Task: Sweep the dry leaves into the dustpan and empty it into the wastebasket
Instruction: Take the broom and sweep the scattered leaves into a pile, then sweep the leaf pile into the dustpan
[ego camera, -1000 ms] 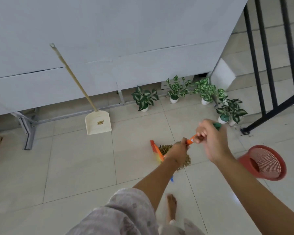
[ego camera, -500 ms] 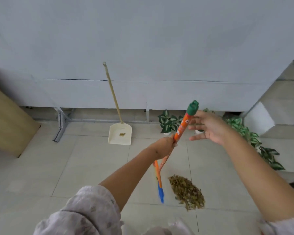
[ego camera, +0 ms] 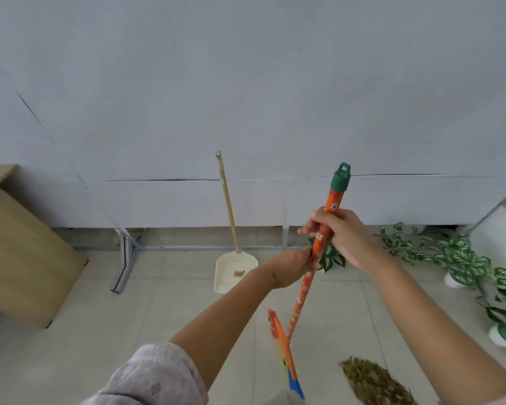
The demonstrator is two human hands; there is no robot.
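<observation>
An orange broom handle (ego camera: 307, 276) with a green cap stands tilted in front of me. My right hand (ego camera: 343, 236) grips it just below the cap. My left hand (ego camera: 292, 268) grips it a little lower. The broom's orange and blue head (ego camera: 285, 355) rests near the floor at the bottom middle. A pile of dry brown leaves (ego camera: 374, 381) lies on the tiles to the right of the broom head. A cream dustpan (ego camera: 235, 270) with a long wooden stick leans against the white wall, behind and to the left of my hands. The wastebasket is out of view.
Several potted plants (ego camera: 462, 264) with green-and-white leaves stand along the right side. A light wooden cabinet (ego camera: 18, 247) sits at the left. A metal frame leg (ego camera: 124, 258) runs along the foot of the white wall (ego camera: 246, 97).
My right hand has closed round the handle below the cap; it was open beside it. The view has turned up and left, so the red wastebasket has dropped out of sight.
</observation>
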